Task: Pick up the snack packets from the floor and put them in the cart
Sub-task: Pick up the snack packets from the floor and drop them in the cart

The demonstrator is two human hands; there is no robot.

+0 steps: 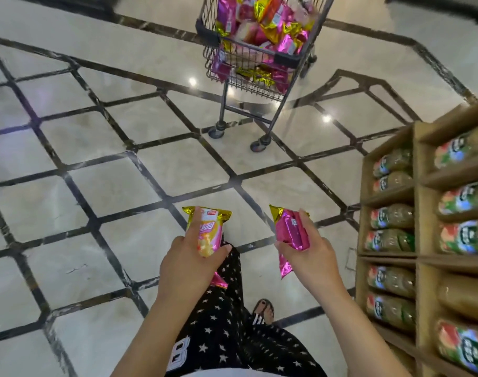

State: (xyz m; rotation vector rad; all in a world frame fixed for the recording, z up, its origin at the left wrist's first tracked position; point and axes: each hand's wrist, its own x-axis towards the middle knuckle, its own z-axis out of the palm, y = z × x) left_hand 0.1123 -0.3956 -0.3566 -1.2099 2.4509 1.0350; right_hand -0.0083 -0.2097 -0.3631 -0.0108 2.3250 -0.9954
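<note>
- Clearly both hands are loaded for one trip: the left hand point(189, 257) has its fingers curled round a yellow-and-pink foil snack packet with gold crimped ends point(208, 233), held upright at its middle.
- The right hand point(311, 254) pinches a folded magenta foil snack packet with a gold top edge point(291, 235) between thumb and fingers, its tail hanging loose below the palm.
- Both packets are off the floor and carried at waist height, well apart from the black wire shopping cart point(255, 77), which stands ahead on the pale marble tiled floor point(96, 186) with its basket already heaped with pink and gold packets.
- I judge the carry to be about to end in a drop over the cart's near rim.
- The cart's top is cut off by the frame edge; printing on the packets is too blurred to read.
- A wooden shelf of green-labelled bottles point(422, 227) at the right is smeared and partly cropped.
</note>
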